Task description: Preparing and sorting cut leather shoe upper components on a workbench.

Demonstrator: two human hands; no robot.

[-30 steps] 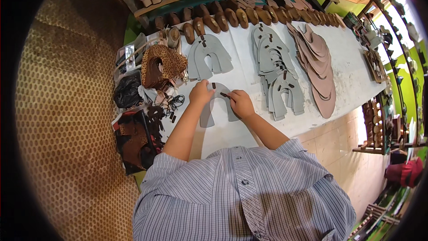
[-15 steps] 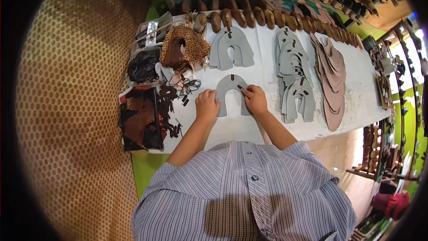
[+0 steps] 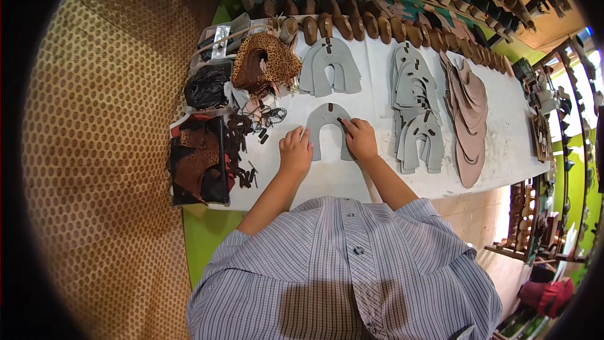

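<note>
A grey horseshoe-shaped shoe upper piece (image 3: pixel 318 118) lies flat on the white table in front of me, its curve away from me. One small dark tab (image 3: pixel 331 107) sits at the top of its curve. My left hand (image 3: pixel 296 148) rests along its left leg, fingers laid out with the thumb apart. On the right leg, my right hand (image 3: pixel 360 138) has its fingers pressed together on another small dark tab, mostly hidden under the fingertips. Just beyond lies a stack of similar grey pieces (image 3: pixel 313 66).
Overlapping grey pieces with dark tabs (image 3: pixel 412 110) and pink-beige pieces (image 3: pixel 469 126) lie to the right. Leopard-print pieces (image 3: pixel 267 60), a black bag (image 3: pixel 206 88) and loose dark strips (image 3: pixel 239 135) are at left. Brown shoe lasts (image 3: pixel 355 25) line the table's far edge.
My right fingertips have settled further over the dark tab, covering more of it. My left hand stays at the left leg. The view has shifted slightly.
</note>
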